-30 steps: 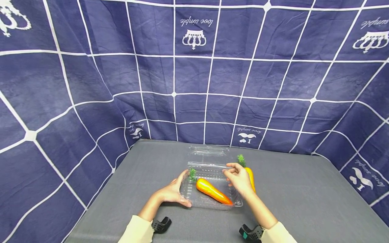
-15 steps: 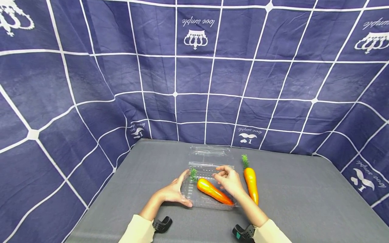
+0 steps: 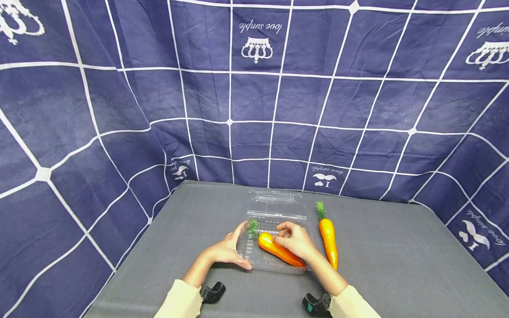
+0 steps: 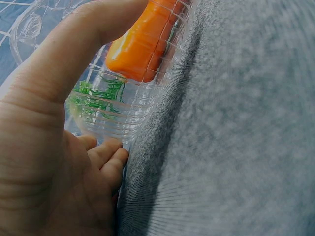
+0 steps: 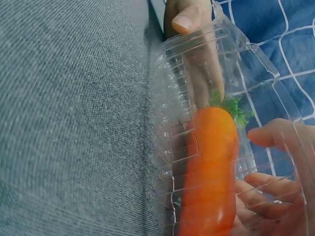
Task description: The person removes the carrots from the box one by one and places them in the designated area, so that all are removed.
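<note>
A clear plastic clamshell box (image 3: 254, 260) lies with its lid (image 3: 274, 201) folded back, away from me. Inside is an orange carrot (image 3: 267, 242) with a green leafy top (image 3: 253, 227), slanting from the back left to the front right. My left hand (image 3: 227, 251) holds the box around its left end, thumb at the near corner and fingers along the side. Over the carrot, my right hand (image 3: 296, 240) has its fingers bent loosely and apart, the thumb right at the carrot. Seen through the clear wall in the right wrist view, the right fingers (image 5: 268, 187) are beside the carrot (image 5: 209, 172).
A second carrot (image 3: 328, 240) with a green top lies to the right of the box, alongside my right forearm. The grey cloth (image 3: 389, 247) covers the table. Blue grid-patterned fabric (image 3: 294, 101) hangs behind and at the sides.
My right hand has moved left from the box's right edge, then down onto the carrot inside. The second carrot has come into fuller view. The left hand stays at the box.
</note>
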`<control>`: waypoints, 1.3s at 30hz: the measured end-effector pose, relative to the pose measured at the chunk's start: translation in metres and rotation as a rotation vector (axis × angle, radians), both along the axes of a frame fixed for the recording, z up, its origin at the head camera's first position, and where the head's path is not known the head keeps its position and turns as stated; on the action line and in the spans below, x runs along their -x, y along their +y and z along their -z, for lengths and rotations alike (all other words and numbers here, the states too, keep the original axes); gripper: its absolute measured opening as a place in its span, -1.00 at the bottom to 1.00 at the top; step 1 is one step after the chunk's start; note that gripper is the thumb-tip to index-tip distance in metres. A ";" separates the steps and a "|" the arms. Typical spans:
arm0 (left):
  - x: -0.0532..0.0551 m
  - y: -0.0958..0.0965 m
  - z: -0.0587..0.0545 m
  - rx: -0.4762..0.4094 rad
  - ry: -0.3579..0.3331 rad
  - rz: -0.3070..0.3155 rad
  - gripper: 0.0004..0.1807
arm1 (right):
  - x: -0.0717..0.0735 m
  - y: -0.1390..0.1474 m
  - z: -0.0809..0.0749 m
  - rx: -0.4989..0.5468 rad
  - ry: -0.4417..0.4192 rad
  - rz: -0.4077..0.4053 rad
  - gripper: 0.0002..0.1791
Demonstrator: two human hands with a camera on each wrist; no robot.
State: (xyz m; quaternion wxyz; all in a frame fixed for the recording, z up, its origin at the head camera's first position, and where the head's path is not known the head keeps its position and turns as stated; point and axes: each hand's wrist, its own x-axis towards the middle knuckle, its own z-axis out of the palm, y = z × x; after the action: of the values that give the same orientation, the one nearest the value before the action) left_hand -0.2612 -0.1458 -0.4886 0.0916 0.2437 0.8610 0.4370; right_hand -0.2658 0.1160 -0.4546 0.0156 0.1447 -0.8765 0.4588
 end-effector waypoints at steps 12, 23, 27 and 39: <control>0.000 0.005 0.003 0.013 0.003 -0.013 0.44 | -0.004 0.003 0.005 -0.106 0.011 -0.114 -0.56; -0.003 0.005 0.004 0.019 -0.004 -0.011 0.44 | -0.007 0.003 0.008 -0.118 0.003 -0.178 -0.53; -0.003 0.004 0.003 0.021 -0.004 -0.018 0.44 | -0.006 0.002 0.007 -0.129 0.015 -0.209 -0.52; 0.000 0.002 0.001 0.022 -0.005 -0.018 0.45 | -0.003 -0.001 0.006 -0.134 0.051 -0.197 -0.49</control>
State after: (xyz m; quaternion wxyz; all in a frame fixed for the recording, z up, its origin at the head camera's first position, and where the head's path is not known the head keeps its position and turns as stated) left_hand -0.2614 -0.1441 -0.4893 0.0926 0.2340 0.8676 0.4289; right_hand -0.2626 0.1150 -0.4611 -0.0170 0.2427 -0.8859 0.3949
